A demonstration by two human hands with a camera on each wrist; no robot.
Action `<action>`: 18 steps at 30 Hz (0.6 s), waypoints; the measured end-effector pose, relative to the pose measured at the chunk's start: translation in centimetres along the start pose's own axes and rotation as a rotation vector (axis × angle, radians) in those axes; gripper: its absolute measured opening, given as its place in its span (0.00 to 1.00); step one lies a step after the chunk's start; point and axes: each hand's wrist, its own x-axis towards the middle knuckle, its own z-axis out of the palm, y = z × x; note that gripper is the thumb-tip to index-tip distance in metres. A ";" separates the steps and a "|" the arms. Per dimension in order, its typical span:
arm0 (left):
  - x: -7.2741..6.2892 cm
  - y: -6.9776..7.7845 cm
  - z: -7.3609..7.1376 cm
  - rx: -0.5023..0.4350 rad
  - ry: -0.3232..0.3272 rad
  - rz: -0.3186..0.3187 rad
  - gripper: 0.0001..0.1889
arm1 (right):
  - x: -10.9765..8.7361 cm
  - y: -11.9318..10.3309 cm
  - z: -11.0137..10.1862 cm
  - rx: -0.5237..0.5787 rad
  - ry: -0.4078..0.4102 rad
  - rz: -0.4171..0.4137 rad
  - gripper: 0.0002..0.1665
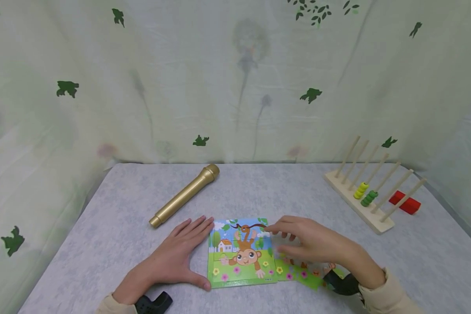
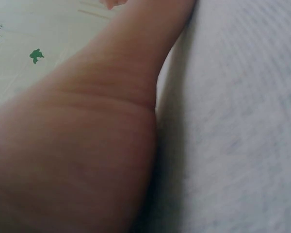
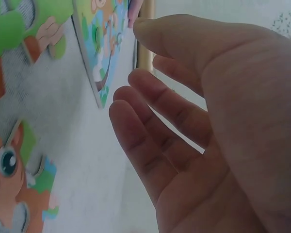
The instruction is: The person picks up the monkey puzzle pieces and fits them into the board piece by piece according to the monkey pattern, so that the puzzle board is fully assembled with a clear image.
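A square jigsaw puzzle [image 1: 239, 267] with a monkey hanging from a branch lies flat at the table's front middle. My left hand [image 1: 176, 255] rests on the table at its left side, fingers spread, thumb and fingertips right at the puzzle's edge. To the right, my right hand [image 1: 315, 240] is held above the table with loosely bent fingers and nothing between them, fingertips near the puzzle's upper right corner. Loose puzzle pieces [image 1: 308, 279] lie beneath it, partly hidden by hand and wrist. In the right wrist view, one piece [image 3: 8, 162] carries an eye.
A gold toy microphone [image 1: 184, 196] lies aslant behind my left hand. At the back right stands a wooden peg rack [image 1: 359, 203] with yellow and green beads, and a red block [image 1: 405, 202] beside it. A patterned curtain [image 1: 220, 87] hangs behind the table.
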 end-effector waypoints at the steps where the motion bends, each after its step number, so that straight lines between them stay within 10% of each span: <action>1: 0.0 0.0 0.0 -0.001 0.000 0.000 0.73 | -0.1 0.2 0.0 0.004 -0.001 0.004 0.25; 18: 0.0 0.0 0.1 0.002 0.005 0.007 0.73 | -2.4 2.4 -1.1 0.038 -0.026 0.053 0.27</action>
